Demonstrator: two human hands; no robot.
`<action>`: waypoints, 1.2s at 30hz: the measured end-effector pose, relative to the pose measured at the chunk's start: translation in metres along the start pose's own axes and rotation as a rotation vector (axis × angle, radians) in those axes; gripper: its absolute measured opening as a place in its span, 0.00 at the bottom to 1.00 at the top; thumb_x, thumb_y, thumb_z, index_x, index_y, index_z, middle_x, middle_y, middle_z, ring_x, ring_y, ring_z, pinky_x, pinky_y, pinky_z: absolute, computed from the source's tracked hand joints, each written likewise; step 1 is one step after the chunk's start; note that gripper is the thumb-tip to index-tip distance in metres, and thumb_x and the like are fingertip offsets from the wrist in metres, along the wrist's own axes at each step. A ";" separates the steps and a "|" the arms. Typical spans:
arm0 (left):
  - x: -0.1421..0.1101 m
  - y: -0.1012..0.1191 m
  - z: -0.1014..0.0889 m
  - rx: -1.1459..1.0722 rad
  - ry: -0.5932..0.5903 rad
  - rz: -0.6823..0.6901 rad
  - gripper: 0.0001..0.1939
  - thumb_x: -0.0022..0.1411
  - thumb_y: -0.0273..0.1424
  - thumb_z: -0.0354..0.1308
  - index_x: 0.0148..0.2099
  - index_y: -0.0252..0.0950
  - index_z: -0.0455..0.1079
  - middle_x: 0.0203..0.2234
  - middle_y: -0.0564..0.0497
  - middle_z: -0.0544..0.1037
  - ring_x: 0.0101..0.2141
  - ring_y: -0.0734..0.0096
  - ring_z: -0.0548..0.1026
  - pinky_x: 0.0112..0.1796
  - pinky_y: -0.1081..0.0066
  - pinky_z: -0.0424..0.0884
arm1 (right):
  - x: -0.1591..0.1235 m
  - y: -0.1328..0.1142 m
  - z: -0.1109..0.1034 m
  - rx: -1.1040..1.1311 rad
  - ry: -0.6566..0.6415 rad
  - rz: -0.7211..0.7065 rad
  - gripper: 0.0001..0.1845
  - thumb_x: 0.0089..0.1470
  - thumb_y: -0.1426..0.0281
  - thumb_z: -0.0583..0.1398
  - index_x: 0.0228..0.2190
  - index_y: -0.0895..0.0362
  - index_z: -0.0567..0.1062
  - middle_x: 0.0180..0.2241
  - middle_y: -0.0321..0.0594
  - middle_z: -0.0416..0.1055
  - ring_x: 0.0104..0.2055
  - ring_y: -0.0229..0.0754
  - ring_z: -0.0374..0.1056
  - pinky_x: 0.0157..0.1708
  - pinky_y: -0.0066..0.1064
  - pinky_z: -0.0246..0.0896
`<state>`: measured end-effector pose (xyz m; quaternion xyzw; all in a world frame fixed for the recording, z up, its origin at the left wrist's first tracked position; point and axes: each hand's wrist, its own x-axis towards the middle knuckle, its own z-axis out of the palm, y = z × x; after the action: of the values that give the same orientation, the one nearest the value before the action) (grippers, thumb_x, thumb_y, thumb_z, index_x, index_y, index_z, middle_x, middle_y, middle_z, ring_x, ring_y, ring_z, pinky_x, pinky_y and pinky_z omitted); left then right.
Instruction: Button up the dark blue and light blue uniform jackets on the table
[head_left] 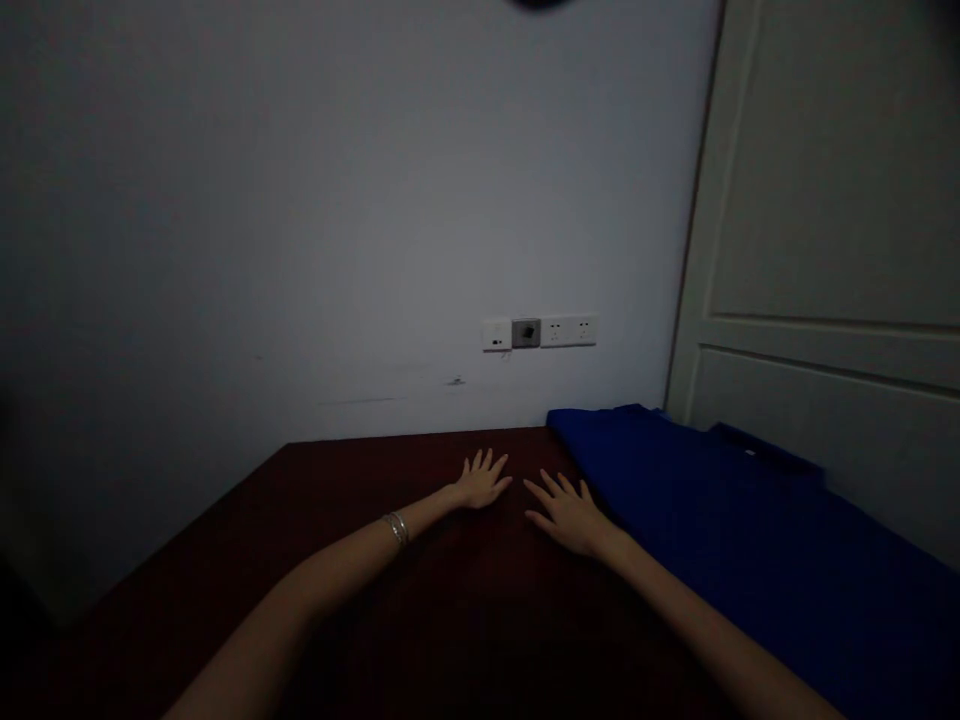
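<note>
My left hand [482, 483] lies palm down with its fingers spread over the dark red tabletop [360, 480], near the middle of the view. A silvery bracelet [397, 528] circles that wrist. A short gap to the right, my right hand [568, 515] is also palm down with fingers apart, close to the edge of a blue cloth [675, 490]. Neither hand holds anything. The cloth covers the right side of the table and has a raised fold at its far edge.
A pale wall [337, 220] stands behind the table. On it are a white wall plate [496, 335], a grey plate [526, 333] and a double socket [568, 331]. A panelled door [832, 200] rises at the right, beside the cloth. The room is dim.
</note>
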<state>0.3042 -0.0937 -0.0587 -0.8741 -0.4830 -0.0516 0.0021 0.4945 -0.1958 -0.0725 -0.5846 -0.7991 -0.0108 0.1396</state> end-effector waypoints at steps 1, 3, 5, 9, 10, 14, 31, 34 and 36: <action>-0.012 -0.015 0.000 -0.006 0.010 -0.057 0.35 0.58 0.53 0.28 0.64 0.43 0.33 0.62 0.45 0.35 0.60 0.51 0.33 0.54 0.46 0.37 | 0.014 -0.009 0.005 0.002 -0.027 -0.017 0.36 0.52 0.47 0.41 0.58 0.48 0.48 0.62 0.45 0.36 0.61 0.61 0.34 0.53 0.59 0.28; -0.038 -0.043 0.000 -0.017 0.029 -0.173 0.36 0.58 0.53 0.27 0.64 0.42 0.34 0.62 0.44 0.35 0.60 0.50 0.33 0.54 0.46 0.37 | 0.037 -0.027 0.016 0.004 -0.076 -0.035 0.36 0.52 0.47 0.41 0.59 0.49 0.47 0.62 0.46 0.36 0.61 0.61 0.33 0.53 0.59 0.28; -0.064 -0.068 0.002 -0.032 0.043 -0.280 0.37 0.58 0.53 0.28 0.64 0.41 0.34 0.62 0.43 0.36 0.60 0.50 0.33 0.54 0.46 0.37 | 0.054 -0.043 0.026 0.010 -0.112 -0.039 0.37 0.51 0.46 0.40 0.59 0.49 0.47 0.62 0.47 0.36 0.61 0.61 0.33 0.52 0.60 0.29; -0.113 -0.104 0.007 -0.059 0.064 -0.479 0.37 0.58 0.53 0.28 0.64 0.39 0.35 0.62 0.42 0.37 0.60 0.49 0.35 0.54 0.47 0.39 | 0.069 -0.068 0.044 0.023 -0.135 -0.082 0.38 0.51 0.45 0.38 0.59 0.50 0.46 0.62 0.47 0.37 0.62 0.59 0.33 0.52 0.59 0.30; -0.122 -0.110 0.008 -0.058 0.072 -0.519 0.36 0.58 0.52 0.28 0.64 0.39 0.35 0.62 0.41 0.37 0.60 0.49 0.35 0.54 0.47 0.39 | 0.069 -0.073 0.048 0.023 -0.136 -0.092 0.38 0.51 0.45 0.38 0.59 0.50 0.47 0.62 0.47 0.37 0.62 0.59 0.33 0.52 0.59 0.30; -0.141 -0.121 0.012 -0.018 0.111 -0.566 0.35 0.59 0.50 0.27 0.63 0.37 0.38 0.61 0.40 0.40 0.60 0.51 0.37 0.54 0.50 0.39 | 0.062 -0.086 0.059 0.024 -0.141 -0.063 0.36 0.53 0.48 0.37 0.59 0.51 0.48 0.62 0.46 0.37 0.62 0.57 0.33 0.53 0.59 0.29; -0.066 -0.048 0.035 0.012 0.134 -0.426 0.29 0.61 0.39 0.36 0.62 0.33 0.44 0.60 0.36 0.44 0.59 0.48 0.41 0.53 0.49 0.43 | 0.013 -0.085 0.059 0.105 0.107 0.129 0.29 0.57 0.60 0.39 0.55 0.58 0.56 0.59 0.48 0.47 0.61 0.49 0.40 0.55 0.50 0.29; -0.063 -0.039 0.042 0.027 0.176 -0.441 0.27 0.62 0.35 0.35 0.61 0.31 0.47 0.60 0.35 0.46 0.59 0.48 0.44 0.53 0.48 0.44 | 0.013 -0.083 0.061 0.112 0.112 0.126 0.28 0.57 0.60 0.39 0.55 0.59 0.57 0.59 0.48 0.47 0.61 0.48 0.40 0.55 0.49 0.29; -0.065 -0.037 0.045 0.041 0.213 -0.445 0.26 0.62 0.34 0.34 0.60 0.31 0.50 0.59 0.35 0.49 0.59 0.49 0.46 0.54 0.50 0.45 | 0.013 -0.082 0.062 0.116 0.120 0.124 0.28 0.57 0.60 0.39 0.55 0.58 0.57 0.59 0.48 0.47 0.61 0.48 0.40 0.55 0.49 0.29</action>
<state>0.2430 -0.1265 -0.1107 -0.7356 -0.6616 -0.1331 0.0593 0.4008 -0.1985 -0.1171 -0.6224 -0.7508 0.0090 0.2213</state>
